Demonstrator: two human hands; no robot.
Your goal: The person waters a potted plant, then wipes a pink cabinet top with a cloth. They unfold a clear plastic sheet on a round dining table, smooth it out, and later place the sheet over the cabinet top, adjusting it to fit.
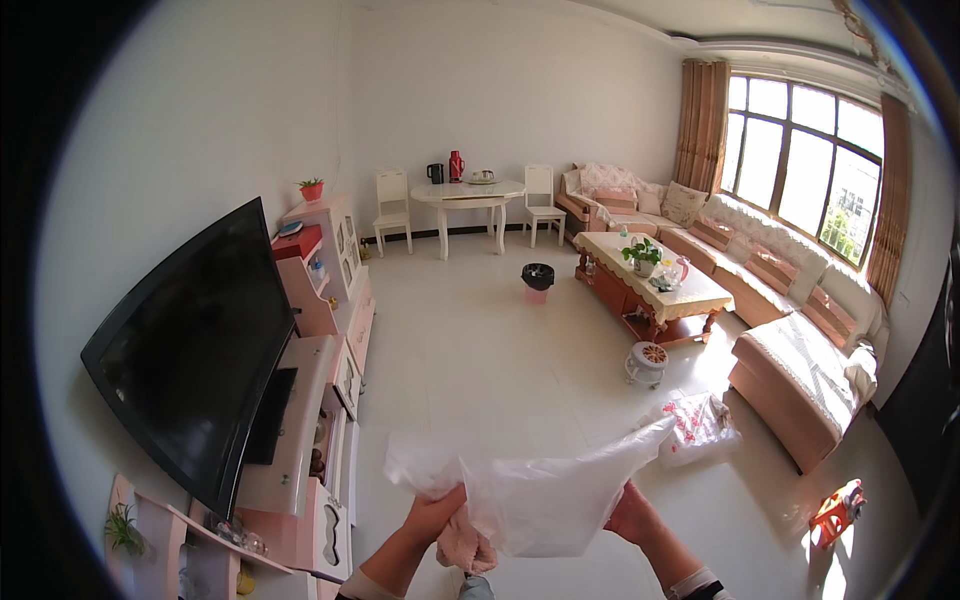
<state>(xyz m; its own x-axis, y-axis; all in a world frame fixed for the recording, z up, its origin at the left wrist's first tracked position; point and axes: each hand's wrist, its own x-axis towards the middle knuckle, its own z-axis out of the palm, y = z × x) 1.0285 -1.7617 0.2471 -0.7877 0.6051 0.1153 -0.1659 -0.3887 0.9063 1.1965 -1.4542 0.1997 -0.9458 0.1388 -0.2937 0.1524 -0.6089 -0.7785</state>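
A thin, translucent plastic bag is stretched out between my two hands at the bottom of the view. My left hand grips its left side, and a pink fluffy cloth hangs just below that hand; whether the same fingers hold the cloth is hard to make out. On the other side, my right hand has hold of the bag's right edge, its fingers partly hidden by the plastic. Beyond the right hand, a white plastic bag with red print lies on the tiled floor.
A television on a pink-and-white cabinet flanks me on the left. Ahead are a waste bin, a round stool and a coffee table. A sectional sofa runs along the right, with an orange object near it.
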